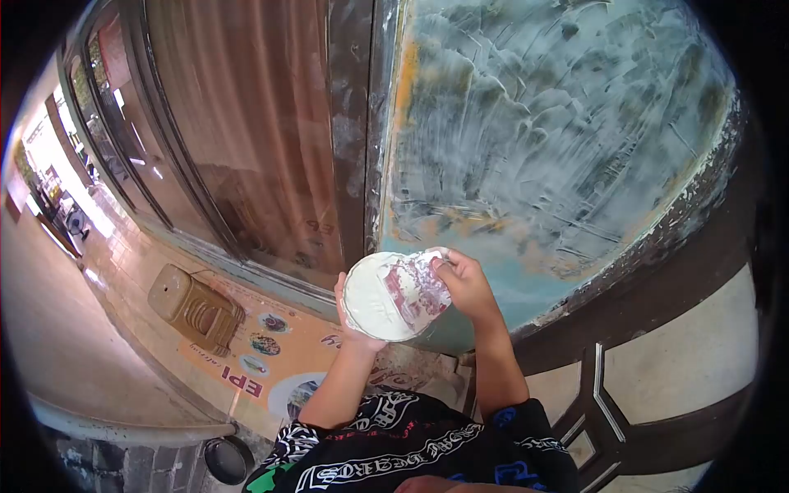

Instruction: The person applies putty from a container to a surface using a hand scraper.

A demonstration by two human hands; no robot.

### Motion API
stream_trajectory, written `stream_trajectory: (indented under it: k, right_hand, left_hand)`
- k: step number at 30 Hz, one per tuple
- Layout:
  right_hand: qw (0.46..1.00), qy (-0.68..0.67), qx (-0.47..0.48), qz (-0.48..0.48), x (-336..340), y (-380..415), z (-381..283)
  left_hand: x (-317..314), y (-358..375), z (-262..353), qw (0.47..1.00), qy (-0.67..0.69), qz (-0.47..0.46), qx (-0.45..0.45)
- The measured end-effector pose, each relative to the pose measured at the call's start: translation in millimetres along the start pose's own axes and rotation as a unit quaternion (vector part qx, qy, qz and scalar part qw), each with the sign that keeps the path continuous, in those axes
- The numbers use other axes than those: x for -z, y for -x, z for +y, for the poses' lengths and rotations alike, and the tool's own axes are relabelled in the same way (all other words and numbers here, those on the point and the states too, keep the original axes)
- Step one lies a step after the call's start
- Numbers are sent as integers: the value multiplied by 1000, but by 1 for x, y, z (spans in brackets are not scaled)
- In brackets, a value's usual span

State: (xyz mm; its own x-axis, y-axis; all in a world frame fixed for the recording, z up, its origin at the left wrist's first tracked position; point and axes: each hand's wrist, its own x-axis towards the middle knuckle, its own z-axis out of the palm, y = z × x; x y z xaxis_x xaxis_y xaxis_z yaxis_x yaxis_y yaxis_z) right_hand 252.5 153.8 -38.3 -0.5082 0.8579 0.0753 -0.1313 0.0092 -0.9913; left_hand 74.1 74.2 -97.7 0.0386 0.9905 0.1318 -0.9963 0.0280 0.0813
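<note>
My left hand (362,336) supports a shallow round plate (346,309) from below, fingers curled around its left edge. Smooth white putty (368,297) covers the plate's left part. In my right hand (470,289) is a flat scraper (417,289), pinched between thumb and fingers at its upper right. Its reddish face is smeared with white putty, and it lies over the right side of the plate. Just beyond both hands stands a blue-green wall (542,131), streaked with uneven white putty and some orange patches.
Left of the wall is a dark-framed glass pane (246,107) with brown curtains. A tan plastic stool (197,308) stands on the floor by a printed orange banner (275,374). A dark round pan (228,460) sits at lower left. Dark trim (641,308) borders the wall on the right.
</note>
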Motion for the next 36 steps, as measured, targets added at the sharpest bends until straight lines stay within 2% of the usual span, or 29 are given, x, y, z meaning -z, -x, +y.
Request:
stream_trajectory:
  k: [3, 5, 13, 20, 23, 24, 27, 28, 29, 30, 31, 33, 35, 36]
  right_hand:
    - [1000, 5, 13, -18, 1, -7, 3]
    - [999, -46, 11, -6, 1, -5, 2]
    - [999, 26, 24, 10, -4, -9, 8]
    - [999, 21, 28, 14, -3, -12, 9]
    - [999, 42, 28, 10, -6, -12, -3]
    - [998, 34, 43, 15, -7, -16, -7]
    - [998, 19, 65, 7, -13, -24, -29]
    - [994, 30, 102, 5, -16, -28, -39]
    - [990, 41, 138, 4, -19, -31, -50]
    - [983, 98, 151, 31, -19, -36, -64]
    - [983, 99, 151, 30, -14, -46, -75]
    - [921, 308, 216, 104, -2, -68, -97]
    - [807, 488, 283, 172, -15, -73, -145]
    - [807, 489, 284, 171, -18, -80, -160]
  left_hand:
    - [7, -1, 1, 999, -16, 37, -20]
    - [7, -1, 1, 1000, 2, 19, -7]
    - [6, 0, 0, 1000, -5, 25, -8]
    - [6, -1, 3, 999, -21, 29, -5]
    - [-1, 0, 5, 1000, -13, -19, 5]
    - [-1, -2, 6, 1000, -13, 15, -5]
    - [-2, -9, 11, 999, 9, 19, -26]
    - [4, -11, 15, 994, 70, -84, -11]
    - [6, -14, 17, 994, 70, -86, -13]
    - [6, -17, 20, 998, 35, -50, -23]
    - [5, -19, 22, 999, -1, -13, -33]
    - [-2, -18, 24, 999, 5, -28, -19]
    - [1, -18, 25, 999, 13, -37, -11]
    - [0, -17, 25, 999, 24, -28, -11]
